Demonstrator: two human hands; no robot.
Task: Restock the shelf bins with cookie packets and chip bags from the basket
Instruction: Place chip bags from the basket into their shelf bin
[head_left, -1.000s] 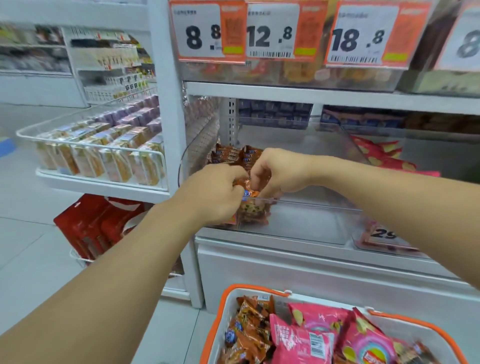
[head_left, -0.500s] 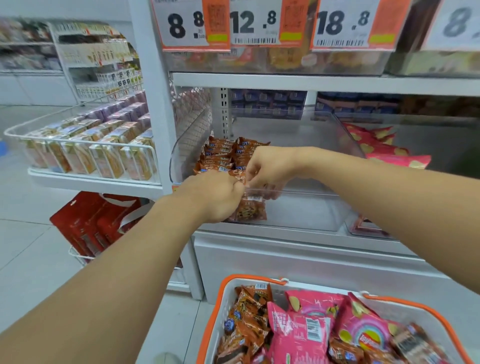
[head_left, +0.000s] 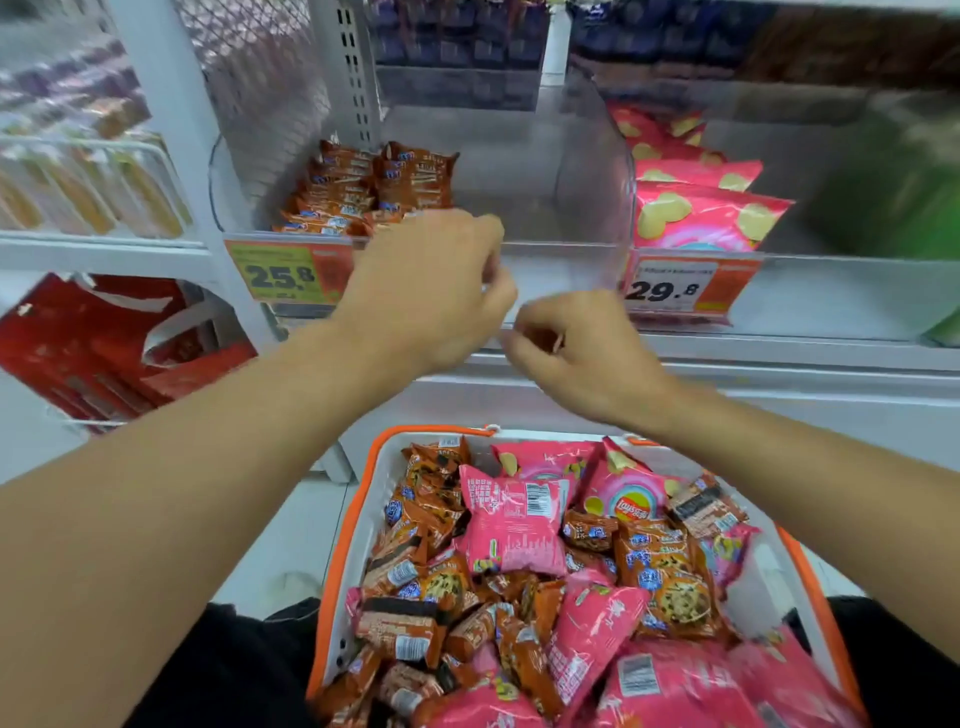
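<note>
Both hands, left (head_left: 431, 291) and right (head_left: 576, 348), hover loosely curled and empty between the clear bin (head_left: 592, 171), cookie packets (head_left: 363, 192) stacked at its left wall, and the full basket (head_left: 363, 519).

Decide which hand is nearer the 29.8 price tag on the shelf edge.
Right. The right hand hangs just left of and slightly below the 29.8 price tag; the left hand is farther left, near the cookie bin.

a single head-worn wide-angle view, looking forward and steeply down from close above the basket (head_left: 382, 470), which fills the lower middle. the shelf bins (head_left: 597, 171) lie just ahead across the top, with edges bowed and blurred.
</note>
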